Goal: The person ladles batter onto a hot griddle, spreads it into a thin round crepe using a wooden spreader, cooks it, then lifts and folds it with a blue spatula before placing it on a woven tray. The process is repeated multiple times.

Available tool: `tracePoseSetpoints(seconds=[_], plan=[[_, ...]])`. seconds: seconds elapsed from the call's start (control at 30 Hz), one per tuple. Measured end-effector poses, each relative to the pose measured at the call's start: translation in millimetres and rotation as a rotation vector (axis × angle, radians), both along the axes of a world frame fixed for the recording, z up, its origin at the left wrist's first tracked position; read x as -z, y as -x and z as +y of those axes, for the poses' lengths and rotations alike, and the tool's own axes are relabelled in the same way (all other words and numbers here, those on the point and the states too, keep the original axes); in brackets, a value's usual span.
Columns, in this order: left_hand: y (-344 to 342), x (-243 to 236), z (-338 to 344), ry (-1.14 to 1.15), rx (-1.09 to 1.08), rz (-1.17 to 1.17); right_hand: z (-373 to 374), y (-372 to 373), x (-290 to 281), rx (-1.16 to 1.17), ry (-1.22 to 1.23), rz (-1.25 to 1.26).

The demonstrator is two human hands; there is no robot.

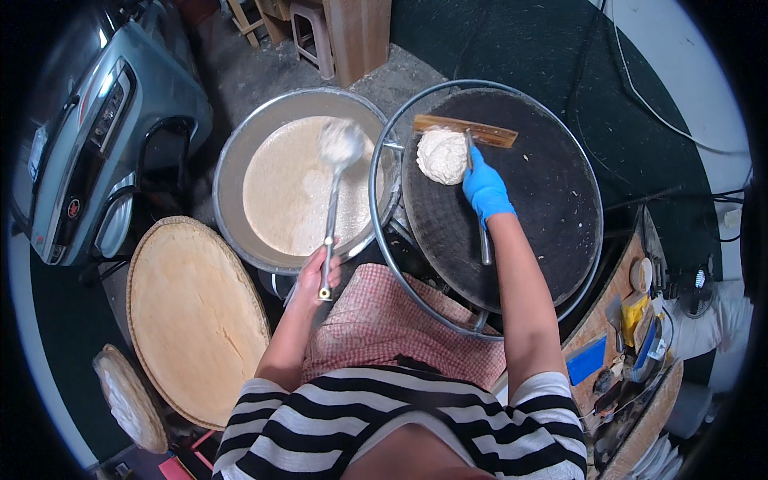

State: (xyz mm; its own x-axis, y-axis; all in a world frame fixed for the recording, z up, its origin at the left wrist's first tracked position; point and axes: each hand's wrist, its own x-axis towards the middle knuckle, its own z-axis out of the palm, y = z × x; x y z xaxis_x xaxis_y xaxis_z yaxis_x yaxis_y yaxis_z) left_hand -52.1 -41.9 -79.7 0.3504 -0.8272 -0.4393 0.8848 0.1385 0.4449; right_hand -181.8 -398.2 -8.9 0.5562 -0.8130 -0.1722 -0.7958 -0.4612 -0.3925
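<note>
My left hand [314,270] grips the handle of a metal ladle [333,206]; its batter-coated bowl, slightly blurred, is over a large metal pot [223,176] of beige batter [280,180]. My right hand [486,192], in a blue glove, is closed on the metal handle of a wooden spreader [496,136]. The spreader lies over the round black griddle [528,216], just beside a mound of pale batter [440,160] near the griddle's far-left part. A metal ring [379,240] surrounds the griddle.
A scooter [136,160] stands at left, above a round tan board [192,320] and a smaller round item [128,396]. A wooden cabinet [360,40] and plastic stool [312,40] are behind the pot. At right, a worktop [592,336] holds small tools, near cables and a fan [692,292].
</note>
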Motion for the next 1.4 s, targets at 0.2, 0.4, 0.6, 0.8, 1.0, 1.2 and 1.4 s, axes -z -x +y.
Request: tracePoseSetpoints(seconds=[0.2,0.4,0.6,0.8,1.0,1.2,1.4], plan=[[-0.7,73.2,61.5,-0.389,-0.03,0.062,59.1,40.8,-25.0,-0.12,-0.005,0.15],[-18.1,87.2,75.4,-1.05,0.351,-0.868,86.2,82.6,-58.8,-0.11,-0.072,0.237],[64.7,54.7,-41.4,-0.841,0.274,-1.205,72.1,57.1,-39.2,-0.136,0.007,0.042],[129.5,70.6,-77.9,-0.646,0.374,-0.8,106.7,116.5,-46.1,-0.191,-0.068,0.184],[125.0,69.7,-75.8,-0.615,0.359,-0.759,96.3,139.7,-60.3,-0.13,-0.122,0.131],[86.5,54.3,-85.6,-0.618,0.372,-0.696,103.6,118.0,-42.5,-0.19,-0.02,0.129],[30.5,43.3,-106.3,-0.581,0.457,-0.588,102.7,152.5,-70.9,-0.111,-0.161,0.291]])
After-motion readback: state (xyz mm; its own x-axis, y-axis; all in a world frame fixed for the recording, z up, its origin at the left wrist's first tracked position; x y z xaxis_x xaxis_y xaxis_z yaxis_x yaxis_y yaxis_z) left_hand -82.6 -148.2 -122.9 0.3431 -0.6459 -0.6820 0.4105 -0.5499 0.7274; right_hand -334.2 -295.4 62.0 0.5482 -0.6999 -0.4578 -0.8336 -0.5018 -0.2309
